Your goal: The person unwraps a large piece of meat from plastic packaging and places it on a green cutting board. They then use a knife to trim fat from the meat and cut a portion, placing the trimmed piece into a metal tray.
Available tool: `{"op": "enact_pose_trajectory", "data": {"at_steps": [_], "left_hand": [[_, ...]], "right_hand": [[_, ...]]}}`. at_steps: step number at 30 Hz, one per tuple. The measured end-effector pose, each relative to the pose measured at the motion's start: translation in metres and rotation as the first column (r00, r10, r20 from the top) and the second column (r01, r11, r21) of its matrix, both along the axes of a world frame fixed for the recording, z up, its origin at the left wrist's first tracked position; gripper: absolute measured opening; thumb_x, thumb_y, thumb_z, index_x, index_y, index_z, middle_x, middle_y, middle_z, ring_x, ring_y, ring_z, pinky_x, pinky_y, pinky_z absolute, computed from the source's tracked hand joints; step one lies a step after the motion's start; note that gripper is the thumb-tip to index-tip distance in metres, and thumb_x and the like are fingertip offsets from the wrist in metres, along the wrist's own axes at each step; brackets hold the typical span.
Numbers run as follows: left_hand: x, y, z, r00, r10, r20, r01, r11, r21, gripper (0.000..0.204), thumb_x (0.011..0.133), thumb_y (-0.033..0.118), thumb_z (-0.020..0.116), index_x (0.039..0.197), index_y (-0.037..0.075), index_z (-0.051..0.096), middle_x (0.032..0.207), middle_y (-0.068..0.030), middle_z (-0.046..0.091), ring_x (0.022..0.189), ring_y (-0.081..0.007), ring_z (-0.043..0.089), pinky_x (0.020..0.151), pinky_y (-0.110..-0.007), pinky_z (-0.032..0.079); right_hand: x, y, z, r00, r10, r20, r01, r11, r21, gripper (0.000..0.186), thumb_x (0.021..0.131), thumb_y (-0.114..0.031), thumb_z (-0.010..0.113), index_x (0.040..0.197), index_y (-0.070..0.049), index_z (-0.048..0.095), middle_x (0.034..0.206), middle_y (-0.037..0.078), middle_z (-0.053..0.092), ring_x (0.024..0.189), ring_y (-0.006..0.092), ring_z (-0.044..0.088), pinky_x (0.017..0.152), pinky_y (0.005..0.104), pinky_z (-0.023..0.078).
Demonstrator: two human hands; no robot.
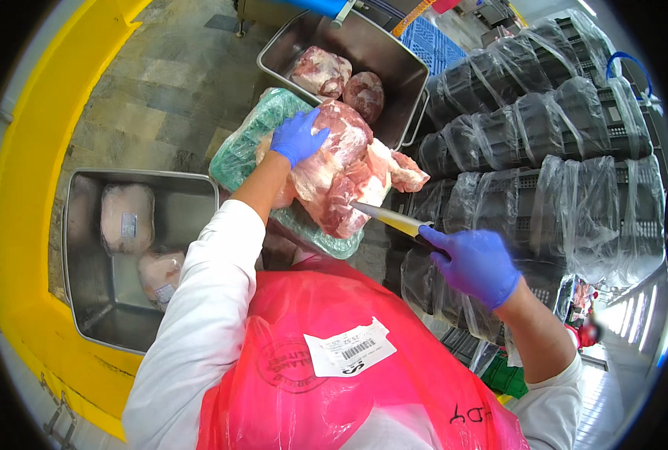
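A large piece of raw meat (pixel 334 165) lies on a green plastic-covered surface (pixel 236 146) in front of me. My left hand (pixel 296 139), in a blue glove, grips the meat at its upper left. My blue-gloved right hand (pixel 473 266) holds a long knife (pixel 390 219) by its dark handle, the blade's tip at or in the lower right of the meat. Behind, a steel tub (pixel 281 45) holds two meat pieces (pixel 364 97). At left, another steel tub (pixel 101 315) holds two packaged cuts (pixel 128 217), the lower one partly behind my left arm.
Stacks of dark crates (pixel 484 202) draped in clear plastic stand close on my right. A blue slatted plastic item (pixel 431 46) is at the back. A yellow barrier (pixel 20 225) runs along the left. Below me is my pink plastic apron (pixel 274 315); a green crate (pixel 503 375) sits at lower right.
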State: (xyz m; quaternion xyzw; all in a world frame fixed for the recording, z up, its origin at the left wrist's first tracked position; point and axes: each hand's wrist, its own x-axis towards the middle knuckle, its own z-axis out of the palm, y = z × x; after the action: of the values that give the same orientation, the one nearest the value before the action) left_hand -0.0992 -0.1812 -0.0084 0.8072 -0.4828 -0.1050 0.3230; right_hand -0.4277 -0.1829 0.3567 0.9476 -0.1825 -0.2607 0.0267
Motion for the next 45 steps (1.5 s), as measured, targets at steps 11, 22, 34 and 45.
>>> {"op": "enact_pose_trajectory", "data": {"at_steps": [11, 22, 34, 45], "left_hand": [[-0.008, 0.002, 0.022, 0.996, 0.070, 0.063, -0.078, 0.988, 0.131, 0.069, 0.097, 0.059, 0.057, 0.154, 0.021, 0.051, 0.139, -0.0248, 0.062, 0.111, -0.0456, 0.068, 0.097, -0.053, 0.055], [-0.008, -0.007, 0.024, 0.997, 0.038, 0.061, -0.044, 0.993, 0.109, 0.071, 0.095, 0.064, 0.059, 0.154, 0.027, 0.051, 0.144, -0.0222, 0.061, 0.119, -0.0423, 0.065, 0.103, -0.049, 0.053], [-0.009, -0.007, 0.042, 0.999, 0.004, -0.053, 0.004, 0.990, 0.143, 0.073, 0.093, 0.067, 0.060, 0.155, 0.029, 0.051, 0.150, -0.0155, 0.058, 0.129, -0.0371, 0.061, 0.110, -0.046, 0.048], [-0.005, 0.013, 0.014, 0.983, 0.099, -0.151, -0.083, 0.990, 0.109, 0.076, 0.095, 0.066, 0.057, 0.156, 0.022, 0.049, 0.152, -0.0198, 0.055, 0.135, -0.0384, 0.056, 0.113, -0.047, 0.045]], "right_hand": [[0.000, -0.029, -0.047, 0.993, -0.110, -0.033, 0.114, 0.985, 0.130, 0.043, 0.096, -0.024, 0.064, 0.139, -0.025, 0.063, 0.074, 0.013, 0.069, 0.066, 0.0339, 0.069, 0.058, 0.0489, 0.053], [-0.149, -0.064, -0.207, 0.934, -0.122, 0.336, 0.073, 0.985, 0.157, 0.052, 0.093, -0.031, 0.074, 0.143, -0.033, 0.062, 0.071, 0.012, 0.057, 0.049, 0.0324, 0.060, 0.045, 0.0468, 0.049], [-0.188, -0.087, -0.296, 0.889, -0.118, 0.443, 0.028, 0.979, 0.204, 0.054, 0.095, -0.034, 0.072, 0.147, -0.035, 0.058, 0.079, 0.012, 0.061, 0.053, 0.0349, 0.061, 0.049, 0.0481, 0.050], [-0.123, -0.027, -0.043, 0.959, -0.178, 0.220, 0.161, 0.983, 0.093, 0.047, 0.095, -0.033, 0.068, 0.142, -0.031, 0.063, 0.075, 0.015, 0.066, 0.059, 0.0341, 0.067, 0.052, 0.0471, 0.052]]}}
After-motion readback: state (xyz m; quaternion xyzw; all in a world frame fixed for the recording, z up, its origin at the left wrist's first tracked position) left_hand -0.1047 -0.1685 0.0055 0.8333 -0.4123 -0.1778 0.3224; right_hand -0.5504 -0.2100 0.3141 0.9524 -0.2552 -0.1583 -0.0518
